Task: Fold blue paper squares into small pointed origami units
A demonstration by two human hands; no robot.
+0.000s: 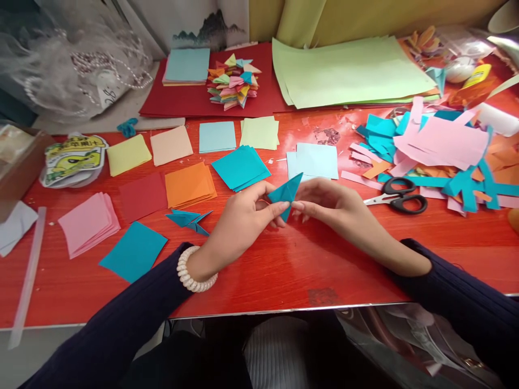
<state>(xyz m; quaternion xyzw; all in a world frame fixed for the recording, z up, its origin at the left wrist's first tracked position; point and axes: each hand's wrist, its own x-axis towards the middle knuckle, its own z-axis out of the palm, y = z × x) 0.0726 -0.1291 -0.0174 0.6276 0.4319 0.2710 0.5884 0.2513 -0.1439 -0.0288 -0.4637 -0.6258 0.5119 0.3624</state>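
Observation:
A teal piece of folded paper (287, 190) with pointed ends is pinched in my left hand (253, 213), thumb on top, above the red table. My right hand (330, 202) is closed at the paper's lower right edge, thumb against it; some of its fingers are hidden behind. Left of my left wrist lie a folded teal paper piece (188, 219) with several points and a flat teal square (133, 251). Behind my hands sit a stack of teal squares (241, 167) and a stack of pale blue squares (318, 160).
Black-handled scissors (397, 200) lie right of my right hand, beside a heap of paper scraps (441, 140). Stacks of orange squares (190, 185) and pink squares (89, 224) are at left. A cluster of folded paper pieces (234, 82) stands at the back on red sheets (178, 100).

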